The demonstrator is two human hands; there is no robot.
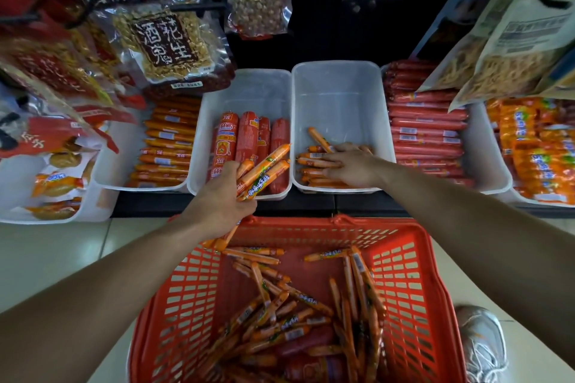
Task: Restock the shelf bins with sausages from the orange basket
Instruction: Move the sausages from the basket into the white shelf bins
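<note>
Hanging peanut bag [168,40] reads 酒鬼花生; the smaller pack [256,6] beside it reads 南乳花生. Sausage label print is too small to read.

The left hand [222,199] grips a bundle of thin orange sausages [264,169] over the front rim of the left bin [249,78], which holds thick red sausages [249,137].

The right hand [348,165], fingers straight, lies flat on binned sausages [311,162] in the adjacent clear bin [339,65].

Loose sausages [295,314] lie in the orange basket [413,274] below.

Orange basket [415,274] on floor, thin orange sausages [298,298] heaped loose inside; clear shelf bin [339,93] nearly bare, few sausages flat at front.
</note>
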